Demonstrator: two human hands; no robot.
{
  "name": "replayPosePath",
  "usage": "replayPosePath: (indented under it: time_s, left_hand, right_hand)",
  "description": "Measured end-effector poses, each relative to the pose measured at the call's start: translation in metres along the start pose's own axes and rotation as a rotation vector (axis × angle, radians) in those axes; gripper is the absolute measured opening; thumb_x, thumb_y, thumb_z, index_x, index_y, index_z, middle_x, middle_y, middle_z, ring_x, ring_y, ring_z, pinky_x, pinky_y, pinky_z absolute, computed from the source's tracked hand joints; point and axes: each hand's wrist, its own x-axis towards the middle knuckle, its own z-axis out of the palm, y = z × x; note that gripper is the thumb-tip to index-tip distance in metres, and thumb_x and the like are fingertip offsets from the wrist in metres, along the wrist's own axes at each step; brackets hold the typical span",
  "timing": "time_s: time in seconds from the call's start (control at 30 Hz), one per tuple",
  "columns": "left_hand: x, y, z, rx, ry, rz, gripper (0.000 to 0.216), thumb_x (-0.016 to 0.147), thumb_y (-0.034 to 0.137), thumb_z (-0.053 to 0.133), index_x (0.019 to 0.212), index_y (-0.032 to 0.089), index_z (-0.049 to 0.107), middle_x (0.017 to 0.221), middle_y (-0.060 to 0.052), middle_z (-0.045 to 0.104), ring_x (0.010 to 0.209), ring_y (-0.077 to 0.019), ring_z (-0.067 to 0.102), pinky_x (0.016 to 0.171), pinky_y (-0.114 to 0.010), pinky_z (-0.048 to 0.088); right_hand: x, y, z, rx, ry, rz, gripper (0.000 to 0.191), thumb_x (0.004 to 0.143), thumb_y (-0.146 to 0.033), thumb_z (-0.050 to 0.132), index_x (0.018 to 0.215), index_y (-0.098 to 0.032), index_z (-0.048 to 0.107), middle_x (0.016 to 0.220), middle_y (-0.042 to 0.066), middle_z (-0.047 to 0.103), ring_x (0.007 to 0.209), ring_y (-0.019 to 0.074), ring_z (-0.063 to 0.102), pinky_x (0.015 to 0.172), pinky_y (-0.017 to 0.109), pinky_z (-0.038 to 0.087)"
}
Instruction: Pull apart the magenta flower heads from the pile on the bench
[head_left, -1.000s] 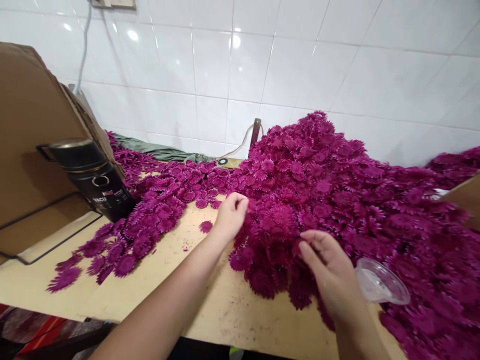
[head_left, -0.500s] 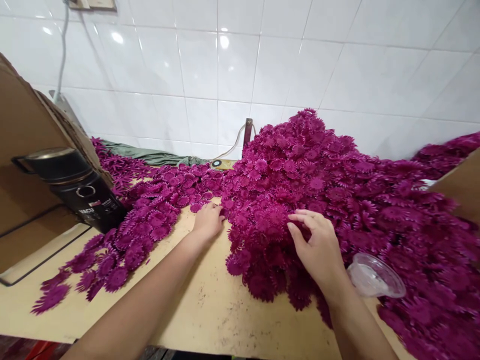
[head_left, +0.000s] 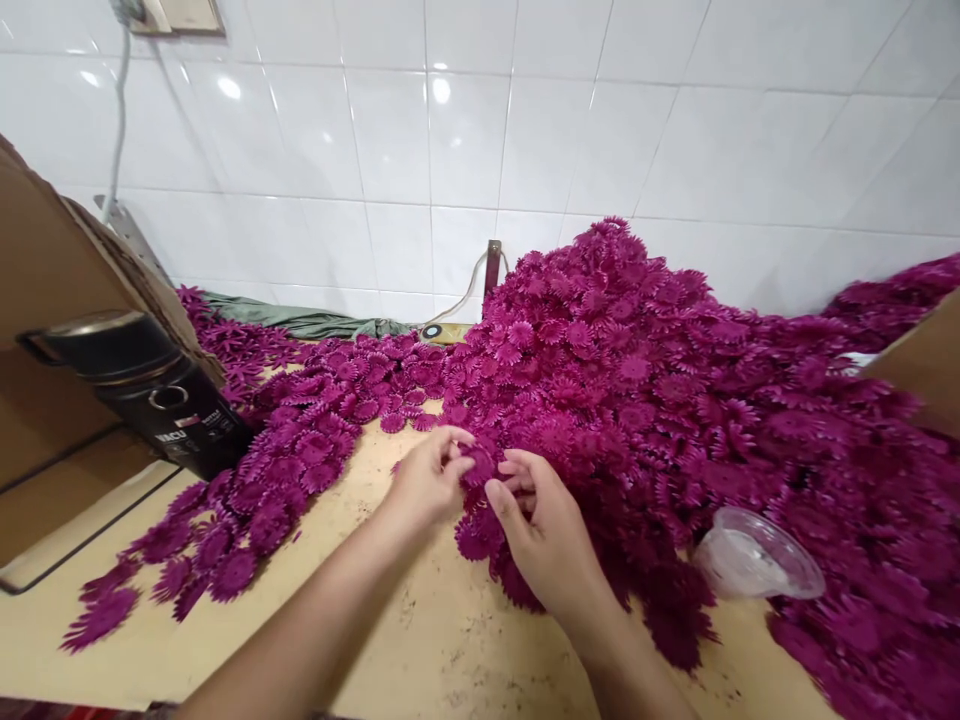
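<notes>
Nearest, our right hand curled with a narrow gap; whether it held anything, we couldn't tell. Our left hand pinched 1 magenta flower between both hands, probably by the edge to keep its face clear. Behind, a flower heap rose before the tiled wall.

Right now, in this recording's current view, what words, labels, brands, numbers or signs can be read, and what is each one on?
"VACU": white capitals on the black cylindrical bottle with a dark lid.
Smaller print beside it on the same bottle: too small and blurred to read.
Flat yellow object with a round dark-and-light spot, by the white tiled wall: no readable lettering.
</notes>
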Motion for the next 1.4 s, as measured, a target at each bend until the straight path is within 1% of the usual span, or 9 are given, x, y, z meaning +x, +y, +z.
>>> replayPosePath:
  time_s: [0.2, 0.33, 0.43, 0.57, 0.7, 0.97, 1.07, 1.17, 1.4]
  left_hand:
    - [-0.034, 0.018, 0.02, -0.712, -0.151, -0.161, 0.019, 0.064, 0.019, 0.065, 0.082, 0.016, 0.059, 0.065, 0.002, 0.058, 0.062, -0.0099, 0.052, 0.062, -0.022, 0.041]
    - [-0.043, 0.023, 0.022, -1.234, -0.223, -0.393, 0.026, 0.067, 0.025, 0.06, 0.091, 0.016, 0.062, 0.093, -0.007, 0.065, 0.087, -0.0193, 0.059, 0.075, -0.031, 0.046]
    - [-0.045, 0.028, 0.028, -1.442, -0.222, -0.553, 0.027, 0.073, 0.032, 0.052, 0.087, 0.013, 0.064, 0.091, -0.01, 0.066, 0.091, -0.0237, 0.06, 0.079, -0.035, 0.048]
    - [-0.044, 0.036, 0.035, -1.47, -0.215, -0.644, 0.032, 0.076, 0.043, 0.054, 0.087, 0.014, 0.062, 0.08, -0.008, 0.067, 0.087, -0.0236, 0.063, 0.08, -0.036, 0.049]
    - [-0.045, 0.045, 0.032, -1.517, -0.144, -0.623, 0.03, 0.08, 0.044, 0.051, 0.086, 0.016, 0.06, 0.079, -0.006, 0.067, 0.088, -0.022, 0.063, 0.083, -0.035, 0.048]
    - [-0.051, 0.055, 0.037, -1.5, -0.096, -0.41, 0.036, 0.073, 0.013, 0.057, 0.109, 0.016, 0.058, 0.099, -0.008, 0.067, 0.098, -0.0201, 0.06, 0.089, -0.031, 0.045]
    - [-0.043, 0.058, 0.037, -1.477, 0.04, -0.457, 0.028, 0.082, 0.025, 0.045, 0.101, 0.014, 0.063, 0.099, -0.008, 0.067, 0.104, -0.0215, 0.057, 0.091, -0.03, 0.044]
    - [-0.036, 0.059, 0.033, -1.414, 0.146, -0.43, 0.035, 0.088, 0.032, 0.035, 0.103, 0.016, 0.062, 0.111, -0.006, 0.064, 0.117, -0.0184, 0.048, 0.097, -0.027, 0.04]
    - [-0.045, 0.069, 0.045, -1.314, -0.157, -0.204, 0.05, 0.085, 0.052, 0.036, 0.12, 0.021, 0.054, 0.132, -0.004, 0.05, 0.131, -0.0186, 0.029, 0.11, -0.03, 0.02]
  right_hand:
    - [0.009, 0.002, 0.003, 0.061, 0.0, 0.036, 0.008, 0.079, -0.026, 0.049, 0.08, -0.02, 0.053, 0.075, 0.003, 0.06, 0.07, 0.0178, 0.057, 0.065, 0.032, 0.047]
    - [0.003, -0.007, 0.004, 0.003, 0.04, -0.098, 0.007, 0.079, -0.019, 0.047, 0.076, -0.021, 0.053, 0.075, 0.003, 0.057, 0.072, 0.0175, 0.055, 0.066, 0.031, 0.045]
    - [-0.005, -0.01, 0.017, -0.129, 0.056, -0.215, 0.011, 0.077, -0.013, 0.044, 0.076, -0.021, 0.051, 0.079, 0.005, 0.056, 0.077, 0.0199, 0.052, 0.071, 0.036, 0.044]
    - [-0.014, -0.007, 0.03, -0.281, 0.123, -0.339, 0.026, 0.067, -0.007, 0.044, 0.089, -0.019, 0.05, 0.094, 0.009, 0.054, 0.095, 0.0269, 0.047, 0.089, 0.053, 0.034]
    - [-0.015, -0.012, 0.02, -0.192, 0.075, -0.388, 0.032, 0.066, -0.007, 0.046, 0.095, -0.02, 0.051, 0.11, 0.011, 0.049, 0.108, 0.0278, 0.042, 0.092, 0.052, 0.034]
    - [0.019, -0.022, 0.011, 0.031, 0.232, -0.237, 0.038, 0.083, -0.029, 0.044, 0.119, -0.019, 0.051, 0.127, 0.012, 0.048, 0.122, 0.0265, 0.037, 0.103, 0.051, 0.026]
    - [0.015, -0.017, 0.029, -0.04, 0.101, -0.233, 0.042, 0.085, -0.036, 0.042, 0.119, -0.016, 0.054, 0.126, 0.014, 0.052, 0.124, 0.0288, 0.036, 0.103, 0.053, 0.026]
    - [0.006, -0.016, 0.037, -0.061, 0.0, -0.278, 0.053, 0.087, -0.04, 0.037, 0.132, -0.014, 0.04, 0.138, 0.013, 0.038, 0.132, 0.0277, 0.023, 0.106, 0.052, 0.02]
    - [0.033, -0.008, 0.019, 0.099, 0.063, -0.043, 0.067, 0.086, -0.058, 0.023, 0.138, -0.016, 0.03, 0.146, 0.011, 0.022, 0.136, 0.0245, 0.01, 0.109, 0.049, 0.01]
